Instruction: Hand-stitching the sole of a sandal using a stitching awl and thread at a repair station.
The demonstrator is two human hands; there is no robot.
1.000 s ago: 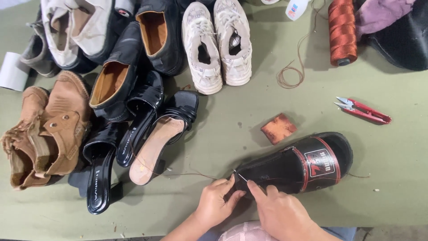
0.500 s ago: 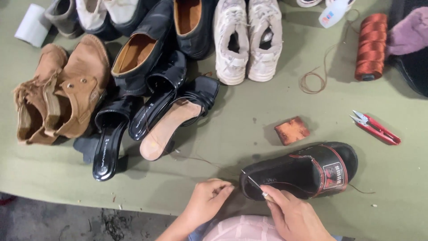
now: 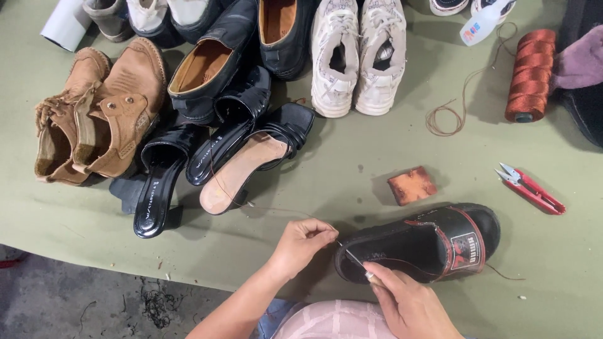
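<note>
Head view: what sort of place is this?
Likely a shoe-repair bench: a sewing awl in the right hand works a black slide sandal, beside a thread spool, red snips and worn shoes.

Black slide sandal [image 3: 433, 245] with a red-trimmed strap (square patch on it) lies flat on the green table, toe end pointing right. A thin metal awl [image 3: 358, 262] pokes at its heel edge, and fine thread [image 3: 276, 209] trails off left.
</note>
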